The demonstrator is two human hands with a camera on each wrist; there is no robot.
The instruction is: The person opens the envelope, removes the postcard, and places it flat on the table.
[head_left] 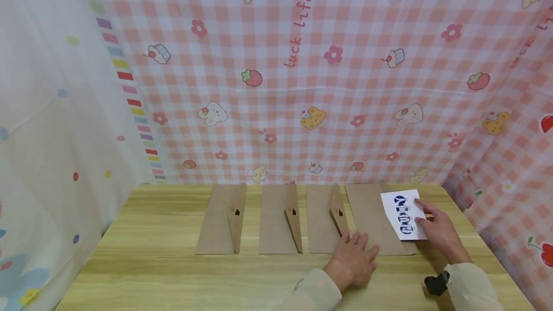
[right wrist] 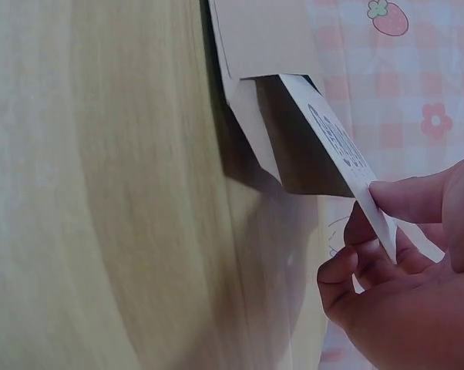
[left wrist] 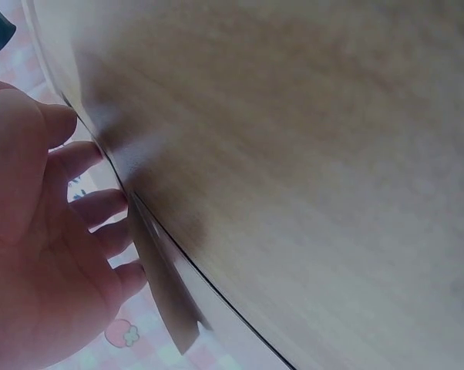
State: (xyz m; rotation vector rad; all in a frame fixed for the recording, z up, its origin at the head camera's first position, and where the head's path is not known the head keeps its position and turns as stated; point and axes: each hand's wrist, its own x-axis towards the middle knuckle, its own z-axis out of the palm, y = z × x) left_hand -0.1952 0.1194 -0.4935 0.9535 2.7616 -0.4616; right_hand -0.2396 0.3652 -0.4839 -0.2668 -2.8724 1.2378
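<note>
My right hand (head_left: 445, 232) pinches a white card (head_left: 408, 215) with dark blue printing between thumb and fingers. The card's far edge is tucked under the mouth of the brown paper envelope (head_left: 371, 220) at the right end of the row; the right wrist view shows the card (right wrist: 340, 150) slanting out of the envelope (right wrist: 267, 35), above its unfolded flap. My left hand (head_left: 354, 260) rests palm down at that envelope's near left corner, fingers spread and slightly bent. It also lies close to the neighbouring envelope (head_left: 321, 229). In the left wrist view the fingertips touch the surface.
Left of these lie two more brown envelopes (head_left: 274, 224) (head_left: 216, 224), flaps partly raised and each bearing a small dark mark. All are lined up on the wooden table (head_left: 160, 263) near its back edge. A pink checked cloth (head_left: 276, 148) hangs behind.
</note>
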